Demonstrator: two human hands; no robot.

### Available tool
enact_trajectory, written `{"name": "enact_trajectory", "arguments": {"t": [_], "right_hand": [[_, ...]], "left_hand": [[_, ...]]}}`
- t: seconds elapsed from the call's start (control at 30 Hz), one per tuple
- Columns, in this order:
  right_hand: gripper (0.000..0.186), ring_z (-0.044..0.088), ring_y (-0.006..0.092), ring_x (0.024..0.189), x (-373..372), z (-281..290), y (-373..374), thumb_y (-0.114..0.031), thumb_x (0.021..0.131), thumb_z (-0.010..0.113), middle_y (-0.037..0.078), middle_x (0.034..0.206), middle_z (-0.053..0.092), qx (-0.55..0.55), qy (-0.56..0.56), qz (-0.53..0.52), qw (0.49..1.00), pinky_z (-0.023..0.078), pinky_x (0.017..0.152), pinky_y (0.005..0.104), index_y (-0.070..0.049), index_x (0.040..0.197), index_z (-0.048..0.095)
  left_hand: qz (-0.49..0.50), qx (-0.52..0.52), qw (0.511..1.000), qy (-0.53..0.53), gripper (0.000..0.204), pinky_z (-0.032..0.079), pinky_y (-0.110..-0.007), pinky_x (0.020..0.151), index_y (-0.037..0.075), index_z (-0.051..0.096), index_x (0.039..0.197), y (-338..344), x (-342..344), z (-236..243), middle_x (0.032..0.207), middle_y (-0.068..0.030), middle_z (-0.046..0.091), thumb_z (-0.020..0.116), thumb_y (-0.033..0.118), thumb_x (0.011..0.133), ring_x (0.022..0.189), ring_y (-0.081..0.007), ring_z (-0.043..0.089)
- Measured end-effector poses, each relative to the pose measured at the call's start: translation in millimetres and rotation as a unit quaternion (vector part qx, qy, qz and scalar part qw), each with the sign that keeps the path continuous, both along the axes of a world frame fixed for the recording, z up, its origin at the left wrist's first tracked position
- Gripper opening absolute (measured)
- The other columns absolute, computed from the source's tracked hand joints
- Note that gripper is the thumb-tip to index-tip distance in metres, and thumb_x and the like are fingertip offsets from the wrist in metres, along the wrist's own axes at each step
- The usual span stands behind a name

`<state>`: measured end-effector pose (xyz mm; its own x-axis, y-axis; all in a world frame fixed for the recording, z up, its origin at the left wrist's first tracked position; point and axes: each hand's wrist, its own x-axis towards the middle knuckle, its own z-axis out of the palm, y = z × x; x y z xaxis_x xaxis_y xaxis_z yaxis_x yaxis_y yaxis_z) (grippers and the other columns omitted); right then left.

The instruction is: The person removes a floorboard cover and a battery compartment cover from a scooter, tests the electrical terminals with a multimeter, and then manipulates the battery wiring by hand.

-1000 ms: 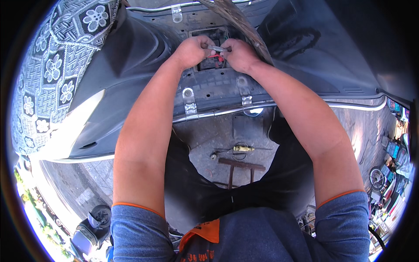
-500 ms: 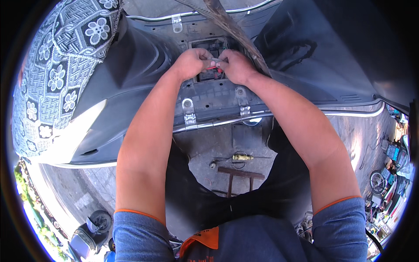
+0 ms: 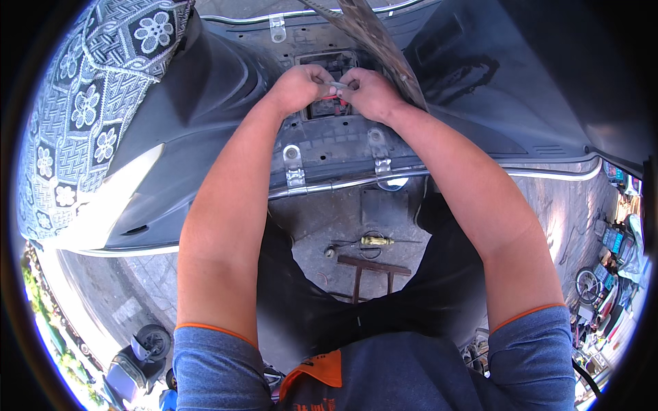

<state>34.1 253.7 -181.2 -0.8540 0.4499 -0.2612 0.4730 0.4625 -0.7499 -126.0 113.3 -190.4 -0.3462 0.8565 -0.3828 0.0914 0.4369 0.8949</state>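
Note:
Over the square opening (image 3: 306, 111) in the scooter's dark floorboard (image 3: 329, 141), my two hands meet at the fingertips. My left hand (image 3: 299, 90) is closed in a pinch on a thin red wire (image 3: 330, 96). Facing it, my right hand (image 3: 372, 94) also pinches, its fingertips at the wire's right end. A small pale grey piece (image 3: 336, 85) spans the gap between the fingers; its kind is unclear. Dark parts and more red lie inside the opening, partly covered by my fingers.
A worn brown strap-like bar (image 3: 384, 51) slants past my right hand. Metal brackets (image 3: 293, 164) line the floorboard's chromed edge. On the ground between my legs lie a yellow-handled screwdriver (image 3: 377, 240) and a rusty metal frame (image 3: 373, 266). A patterned cover (image 3: 86, 109) drapes the seat at left.
The whole view has shifted slightly, so the scooter and ground sit a little higher. Both hands stay together over the opening, with only small finger movement.

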Motion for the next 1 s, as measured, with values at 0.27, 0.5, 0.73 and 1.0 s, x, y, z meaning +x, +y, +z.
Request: {"name": "enact_trajectory", "arguments": {"t": [0.27,0.5,0.73,1.0], "right_hand": [[0.035,0.07,0.0338,0.121,-1.8,-11.9,4.1,-0.033,0.099,0.076,0.017,0.125,0.074,0.039,-0.067,-0.04,0.996,0.054,0.105,0.0458,-0.006,0.121,0.074],[0.029,0.072,0.0383,0.106,-10.5,-41.5,-2.2,-0.031,0.099,0.074,0.021,0.109,0.076,0.233,-0.021,-0.077,0.969,0.055,0.095,0.0497,-0.004,0.108,0.073],[0.022,0.072,0.0386,0.105,-14.3,-35.7,-11.2,-0.027,0.097,0.074,0.019,0.108,0.076,0.242,-0.014,-0.078,0.967,0.056,0.093,0.0497,-0.006,0.105,0.076],[0.016,0.072,0.0409,0.1,-14.3,-21.4,-2.3,-0.017,0.093,0.074,0.02,0.103,0.075,0.114,0.042,0.016,0.992,0.056,0.088,0.0486,-0.007,0.106,0.074]], "left_hand": [[0.031,-0.004,0.995,0.095,0.024,0.059,-0.033,0.08,-0.002,0.069,0.121,6.7,4.3,-5.4,0.1,-0.0082,0.076,0.071,0.012,0.102,0.088,-0.0146,0.07],[0.117,-0.039,0.97,0.207,0.029,0.058,-0.035,0.071,-0.003,0.07,0.113,15.3,3.4,-9.1,0.09,-0.0107,0.076,0.076,0.022,0.1,0.073,-0.017,0.071],[0.119,-0.03,0.992,0.04,0.033,0.06,-0.033,0.074,-0.003,0.069,0.12,4.9,18.2,2.6,0.103,-0.011,0.075,0.079,0.017,0.096,0.082,-0.0168,0.07],[0.055,0.015,0.993,0.106,0.023,0.055,-0.033,0.071,0.0,0.075,0.116,-14.0,14.2,-14.8,0.091,-0.0072,0.075,0.078,0.01,0.095,0.076,-0.0144,0.066]]}}
